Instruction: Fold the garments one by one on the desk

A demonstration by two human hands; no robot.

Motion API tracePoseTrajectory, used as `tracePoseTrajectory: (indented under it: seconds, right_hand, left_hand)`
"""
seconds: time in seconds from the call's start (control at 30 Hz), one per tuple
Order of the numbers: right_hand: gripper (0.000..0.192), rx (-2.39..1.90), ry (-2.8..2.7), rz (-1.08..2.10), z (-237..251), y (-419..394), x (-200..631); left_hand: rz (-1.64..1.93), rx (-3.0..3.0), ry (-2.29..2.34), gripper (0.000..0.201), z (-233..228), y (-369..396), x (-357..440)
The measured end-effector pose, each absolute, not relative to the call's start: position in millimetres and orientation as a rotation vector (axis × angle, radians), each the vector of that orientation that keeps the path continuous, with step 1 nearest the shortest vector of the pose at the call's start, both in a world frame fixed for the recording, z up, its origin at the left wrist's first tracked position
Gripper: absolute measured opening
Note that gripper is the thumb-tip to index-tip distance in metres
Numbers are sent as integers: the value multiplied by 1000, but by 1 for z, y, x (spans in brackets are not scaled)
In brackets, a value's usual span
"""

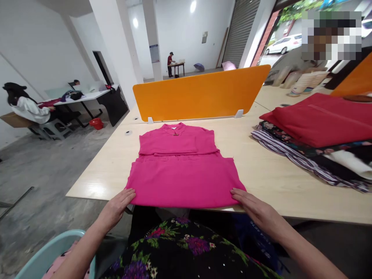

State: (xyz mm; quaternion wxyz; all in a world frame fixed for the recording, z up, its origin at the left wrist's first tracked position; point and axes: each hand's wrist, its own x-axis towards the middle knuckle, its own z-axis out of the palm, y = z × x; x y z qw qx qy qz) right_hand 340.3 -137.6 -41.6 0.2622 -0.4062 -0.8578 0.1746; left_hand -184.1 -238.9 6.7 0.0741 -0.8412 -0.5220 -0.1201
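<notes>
Head view, garment: pink sleeveless garment (183, 170) lies flat on the wooden table (270, 174), collar toward the far edge, lower half folded up; its near fold runs along the table's near edge, nearer the near-left corner than the right side.
Head view, left hand: left hand (117, 205) rests at the garment's near-left corner, fingers stretched flat, fingertips touching the cloth; nothing gripped.
Head view, right hand: right hand (255, 207) lies at the garment's near-right corner, palm down, fingers extended onto the edge of the cloth; likewise not closed on anything.
Head view, divider: orange partition (200, 93) stands upright along the far edge of the table, just beyond the collar.
Head view, stack: pile of folded clothes (314, 143) toward the right edge, red piece on top, striped one at the bottom; well apart from the pink garment.
Head view, floor side: pale blue basket (49, 248) below the table's near-left corner, beside the left forearm.
Head view, background: seated person in white (27, 108) at another table far left; a second person (170, 62) stands at a small table at the back.
</notes>
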Motion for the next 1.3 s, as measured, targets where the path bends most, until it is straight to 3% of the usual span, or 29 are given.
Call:
tracePoseTrajectory:
  seconds: [0.3,0.4,0.53,0.63,0.83,1.03,1.17,1.3]
  right_hand:
    - [24,-1191,-1907,454,47,-164,351]
    - [26,-1280,-1647,351,70,-130,328]
    - [28,-1240,-1549,314,83,-34,293]
    - [28,-1202,-1555,323,79,52,271]
    - [21,-1527,-1596,324,21,158,226]
    - [27,-1653,-1674,299,-30,173,217]
    - [38,-1708,-1651,109,-24,167,218]
    - [45,-1552,-1901,-114,-3,136,195]
  left_hand:
    - [-785,-2383,-1755,36,85,-283,-182]
    - [-945,-2210,-1986,19,111,-250,-178]
    - [-1156,-1994,-2236,28,124,-155,-188]
    - [-1239,-1845,-2290,31,119,-70,-202]
    - [-784,-1599,-2602,20,67,47,-198]
    - [-632,-1487,-2622,24,14,64,-184]
    - [-600,-1460,-2506,34,23,56,-168]
    - [-509,-1907,-2142,46,33,30,-127]
